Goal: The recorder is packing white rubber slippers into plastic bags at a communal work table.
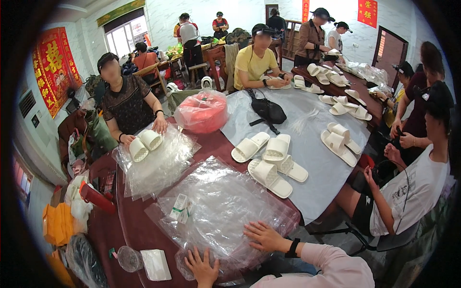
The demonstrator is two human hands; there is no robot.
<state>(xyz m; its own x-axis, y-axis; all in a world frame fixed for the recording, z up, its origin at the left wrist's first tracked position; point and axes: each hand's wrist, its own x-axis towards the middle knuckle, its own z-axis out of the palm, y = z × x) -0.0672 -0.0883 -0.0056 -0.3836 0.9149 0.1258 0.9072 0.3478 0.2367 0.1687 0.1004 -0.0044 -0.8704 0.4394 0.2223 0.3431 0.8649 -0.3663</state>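
A stack of clear plastic bags (221, 206) lies flat on the dark red table before me. My left hand (202, 267) rests on its near left edge, fingers spread. Over the near right part of the stack my right hand (264, 236) lies flat, its fingers apart, with a black band on the wrist. Neither hand holds anything. A small white and green box (179, 207) sits on the bags' left side. Beyond the stack, several cream slippers (270, 178) lie on a grey sheet (317, 192).
Left of my hand are a white packet of tissues (155, 265) and a clear plastic cup (130, 259). A person across the table touches a pair of slippers (145, 145) on more bags. A black waist bag (269, 111) and a red bundle in plastic (201, 111) lie farther back.
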